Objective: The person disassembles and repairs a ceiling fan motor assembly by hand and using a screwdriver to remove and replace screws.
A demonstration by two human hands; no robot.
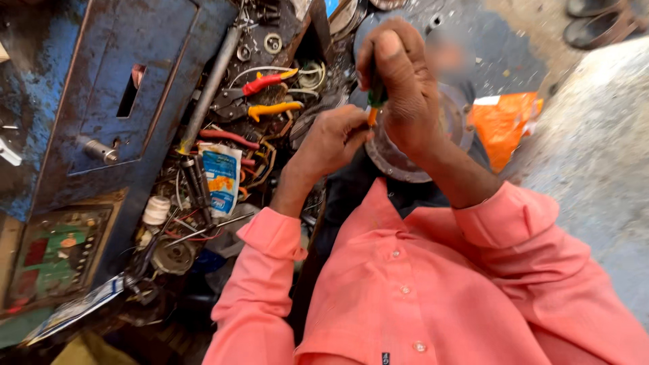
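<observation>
Blue lid: at the far left the rusty blue metal toolbox lid stood open, with a slot and a small steel knob on it.
Toolbox clutter: right of the lid lay a steel rod, pliers with red and yellow grips, loose wires, a small blue-and-white sachet and a spool of pale thread. None of it touched my hands.
Left hand: my fingers were closed around something small just under the screwdriver tip; what it pinched was hidden by the fingers, so I could not tell the part.
Screwdriver: green handle with an orange collar, held near upright, tip pointing down between my two hands.
Right hand: wrapped shut on the screwdriver handle from above, thumb along the top.
Metal disc: a round, rust-stained plate sat just behind and below my hands, in front of my lap.
Method note: in my judgement the step went best with the tool kept square to the held part, the left hand kept steady, and light pressure applied before any turn, so the tip did not slip onto my fingers.
Right side: an orange plastic bag lay beyond the disc on the grey ground.
</observation>
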